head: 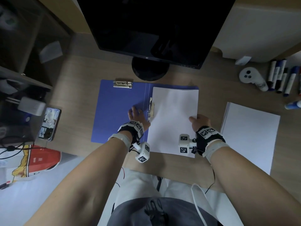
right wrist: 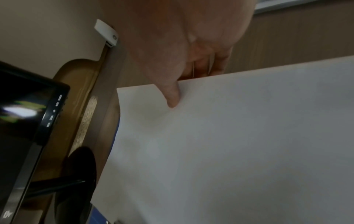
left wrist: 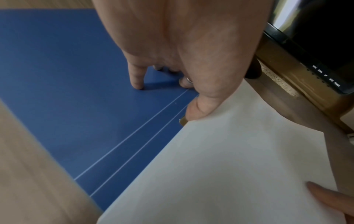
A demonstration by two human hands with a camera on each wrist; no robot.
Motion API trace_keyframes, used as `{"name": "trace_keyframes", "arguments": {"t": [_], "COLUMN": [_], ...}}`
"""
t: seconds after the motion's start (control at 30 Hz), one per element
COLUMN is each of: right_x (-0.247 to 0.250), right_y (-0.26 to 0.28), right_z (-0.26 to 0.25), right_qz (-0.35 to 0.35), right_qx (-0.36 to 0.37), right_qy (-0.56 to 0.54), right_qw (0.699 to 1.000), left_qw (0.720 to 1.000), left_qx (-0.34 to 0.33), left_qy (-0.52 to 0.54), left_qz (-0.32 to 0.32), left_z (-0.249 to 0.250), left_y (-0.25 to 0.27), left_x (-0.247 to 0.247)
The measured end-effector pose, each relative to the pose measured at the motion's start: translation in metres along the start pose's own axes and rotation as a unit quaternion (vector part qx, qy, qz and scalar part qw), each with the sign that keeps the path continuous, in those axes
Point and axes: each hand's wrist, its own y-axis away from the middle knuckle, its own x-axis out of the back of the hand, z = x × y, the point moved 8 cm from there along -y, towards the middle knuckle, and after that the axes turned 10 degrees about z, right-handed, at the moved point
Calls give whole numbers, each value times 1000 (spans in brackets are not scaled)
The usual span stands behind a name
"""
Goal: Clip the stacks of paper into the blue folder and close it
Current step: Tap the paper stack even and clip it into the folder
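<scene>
The blue folder [head: 117, 111] lies open on the desk, with a metal clip [head: 123, 84] at the top of its left half and a second clip [head: 150, 110] along the spine. A white paper stack [head: 172, 119] covers the right half. My left hand [head: 136, 114] rests its fingertips [left wrist: 138, 84] on the folder beside the spine, and its thumb [left wrist: 199, 109] presses the spine clip [left wrist: 182, 121] at the paper's edge. My right hand [head: 199, 122] pinches the stack's right edge [right wrist: 229, 136], thumb [right wrist: 172, 97] on top. Another paper stack [head: 250, 136] lies on the desk to the right.
A dark monitor [head: 146, 30] on a round stand [head: 149, 69] is just behind the folder. A phone [head: 48, 124] lies at the left. A white controller [head: 250, 77] and several markers [head: 281, 77] sit at the back right. The desk's front edge [head: 179, 173] is near my body.
</scene>
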Motion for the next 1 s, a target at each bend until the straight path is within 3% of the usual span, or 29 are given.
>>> {"name": "trace_keyframes", "arguments": {"t": [0.17, 0.43, 1.0], "right_x": [-13, -18, -21], "right_y": [0, -5, -17], "right_z": [-1, -8, -11], "right_qz": [-19, 26, 9], "right_qx": [-20, -21, -2], "right_qy": [-138, -221, -160], "right_qw": [990, 975, 987], "left_qw": [1000, 996, 998], "left_qx": [-22, -54, -42], "left_qy": [4, -62, -27], "left_qz": [3, -20, -40], "left_z": [-5, -2, -3], "left_y": [-3, 1, 2], "left_x": [0, 1, -3]}}
